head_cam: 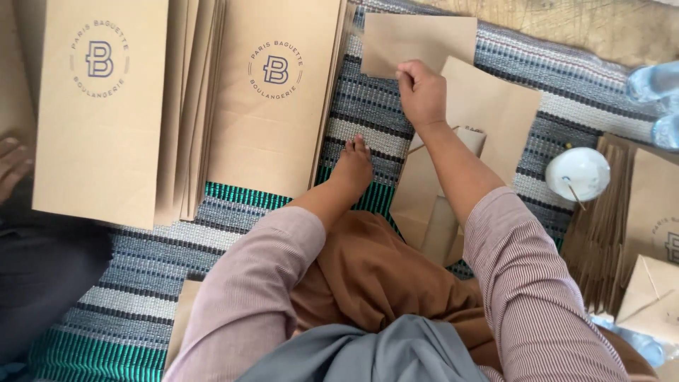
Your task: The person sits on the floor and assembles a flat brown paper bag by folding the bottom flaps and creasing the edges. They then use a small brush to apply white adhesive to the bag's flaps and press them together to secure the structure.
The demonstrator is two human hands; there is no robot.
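1. Brown paper piece [424, 39]: a flat kraft sheet, lying across the top of the striped mat, its lower edge pinched by the right hand. It partly overlaps the flat bag beneath.
2. Right hand [422, 92]: fingers curled closed, gripping the lower edge of the paper piece; the sleeve is pink and ribbed.
3. Left hand [351, 166]: palm down, fingers extended and together, resting on the mat just left of the bag being worked. It holds nothing.
4. Flat paper bag [495, 113]: brown, lying under the right forearm, with further folded pieces [431, 219] near the person's lap. How the layers join I cannot tell.
5. Step in hand, as a judgement: a folding or fitting stage, the paper piece being positioned against the bag. The next move would call for aligned edges and a flat press from the free left hand.
6. Finished bag stacks: one printed stack [276, 99] just left of the hands, another [99, 106] farther left, both fanned at the edges.
7. White round lid or cup [576, 173] with a thin stick, right of the bag; contents not visible.
8. Upright bag bundle [622, 226] at the right edge.
9. Woven mat [127, 311]: grey, white and teal stripes, bearing everything.
10. Another person's hand [13, 166] at the far left edge.
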